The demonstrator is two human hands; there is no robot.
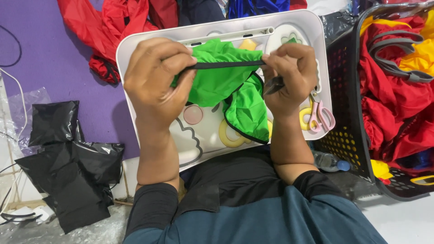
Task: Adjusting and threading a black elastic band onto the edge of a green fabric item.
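I am looking down at my two hands, which are stretching the black-bound edge (228,64) of a green cloth piece (226,90) between them. The fingers of my left hand (156,83) are pressed together around one end of that edge, thumb over forefinger. The fingers of my right hand (289,77) are pinching the other end, with a dark tool tip (273,84) also tucked in that grip; what kind of tool it is I cannot tell. The edge's long axis is running straight from one hand's fingers to the other's, level across my view, so both hands are equally near it. The rest of the green cloth is hanging below the taut edge, resting on the white tabletop (135,49) of a small lap tray with cartoon shapes printed in yellow and pink.

Just below my right fingers, pink-handled scissors (320,115) are lying on the tray's edge. Further out past the right hand a black perforated basket (348,113) is holding red and yellow cloth. Beyond the left fingers, black plastic bags (68,158) are lying by a purple mat (54,63), with red cloth (113,27) bunched above the tray.
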